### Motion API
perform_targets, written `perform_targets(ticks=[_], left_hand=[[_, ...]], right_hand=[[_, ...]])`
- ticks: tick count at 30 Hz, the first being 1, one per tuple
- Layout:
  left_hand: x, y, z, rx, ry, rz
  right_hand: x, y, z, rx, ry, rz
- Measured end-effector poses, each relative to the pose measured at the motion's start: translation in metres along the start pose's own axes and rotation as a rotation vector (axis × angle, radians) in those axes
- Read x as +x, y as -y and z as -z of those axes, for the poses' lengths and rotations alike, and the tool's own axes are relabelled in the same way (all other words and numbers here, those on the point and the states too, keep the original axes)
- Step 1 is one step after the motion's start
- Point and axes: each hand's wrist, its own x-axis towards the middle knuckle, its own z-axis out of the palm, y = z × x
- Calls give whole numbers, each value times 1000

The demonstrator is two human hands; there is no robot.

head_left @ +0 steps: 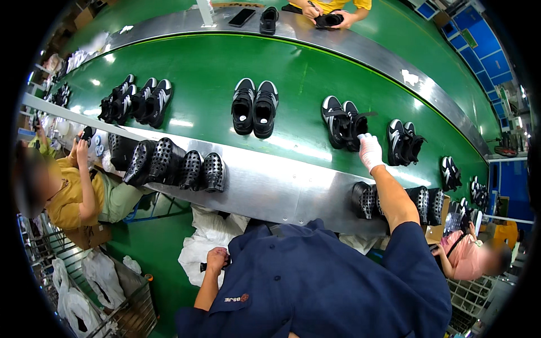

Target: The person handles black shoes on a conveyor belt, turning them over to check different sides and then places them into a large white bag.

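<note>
My right hand (369,153), in a white glove, reaches out over the green belt. Its fingers pinch the heel end of a black shoe (354,125) with a grey-white toe. Close beside that one stands its mate, another black shoe (335,121). Low on the left, near my body, my bare left hand (217,259) is closed around a small dark thing (204,267) that I cannot make out. A white sack (203,239) lies behind it. On the belt straight ahead sits a pair of black shoes (255,108), toes pointing away.
Black perforated shoe lasts (166,160) stand on the metal ledge (265,188) at left, with more lasts (426,205) at right. Other shoe pairs line the belt (203,67). People work at both sides; across the belt, a person's hands (338,19) hold a shoe. A phone (242,17) lies there.
</note>
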Motion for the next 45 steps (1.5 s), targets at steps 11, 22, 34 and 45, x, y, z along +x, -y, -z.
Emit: perform_targets(ticks=[11, 22, 34, 45], left_hand=[[-31, 25, -37, 63, -86, -126], [-63, -134, -54, 451, -240, -768], [-31, 42, -33, 337, 595, 402], [-1, 69, -33, 820, 232, -310]], right_hand=[[7, 48, 48, -99, 192, 42], [-76, 151, 73, 58, 131, 217], [-174, 231, 85, 120, 279, 281], [-193, 225, 131, 995, 453, 190]])
